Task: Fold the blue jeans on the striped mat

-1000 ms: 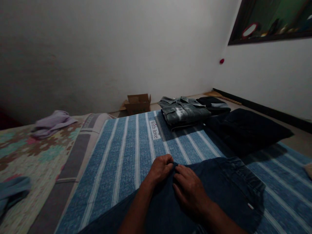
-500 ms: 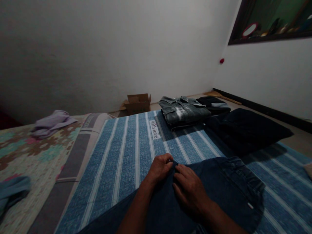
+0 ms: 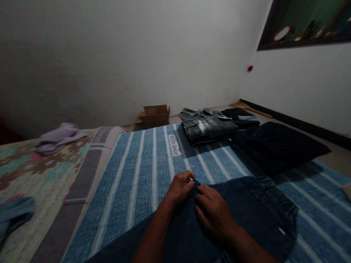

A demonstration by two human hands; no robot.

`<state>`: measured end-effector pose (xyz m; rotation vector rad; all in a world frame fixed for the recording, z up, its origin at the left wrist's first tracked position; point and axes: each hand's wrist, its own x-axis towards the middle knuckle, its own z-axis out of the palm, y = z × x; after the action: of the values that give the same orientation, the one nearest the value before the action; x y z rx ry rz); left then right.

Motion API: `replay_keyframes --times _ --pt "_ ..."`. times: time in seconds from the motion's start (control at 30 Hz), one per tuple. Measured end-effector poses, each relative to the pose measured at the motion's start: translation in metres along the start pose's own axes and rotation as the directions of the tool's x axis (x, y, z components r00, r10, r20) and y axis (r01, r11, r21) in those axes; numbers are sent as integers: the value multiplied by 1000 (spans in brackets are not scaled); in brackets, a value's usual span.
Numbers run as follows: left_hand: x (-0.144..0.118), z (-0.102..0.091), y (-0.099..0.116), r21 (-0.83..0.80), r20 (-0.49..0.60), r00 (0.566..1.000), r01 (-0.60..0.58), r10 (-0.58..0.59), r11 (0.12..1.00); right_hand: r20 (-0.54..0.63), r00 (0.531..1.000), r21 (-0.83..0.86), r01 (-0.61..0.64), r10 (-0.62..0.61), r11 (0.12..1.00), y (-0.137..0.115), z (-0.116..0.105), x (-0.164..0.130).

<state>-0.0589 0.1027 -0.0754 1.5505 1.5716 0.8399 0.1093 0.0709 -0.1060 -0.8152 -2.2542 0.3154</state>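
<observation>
A pair of dark blue jeans [image 3: 246, 208] lies across the striped blue bed cover, its gathered elastic waistband at the right and a small white tag near the lower right. My left hand [image 3: 181, 187] is closed on the far edge of the jeans, pinching the cloth between thumb and fingers. Right beside it, my right hand [image 3: 212, 206] grips the same edge, fingers curled over the fabric. The near part of the jeans is partly hidden by my forearms and runs out of the bottom of the view.
Beyond my hands sits a folded grey denim jacket [image 3: 205, 124] on a stack, with dark folded clothes [image 3: 282, 144] to its right. A cardboard box [image 3: 155, 116] stands by the wall. At the left lie a lilac garment [image 3: 59, 138] and a blue-grey cloth [image 3: 16, 213].
</observation>
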Motion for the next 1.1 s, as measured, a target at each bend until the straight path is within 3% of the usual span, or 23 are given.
replay_keyframes --times 1.1 --pt "-1 0 3 -32 -31 999 3 -4 999 19 1000 -2 -7 7 1000 3 1 -1"
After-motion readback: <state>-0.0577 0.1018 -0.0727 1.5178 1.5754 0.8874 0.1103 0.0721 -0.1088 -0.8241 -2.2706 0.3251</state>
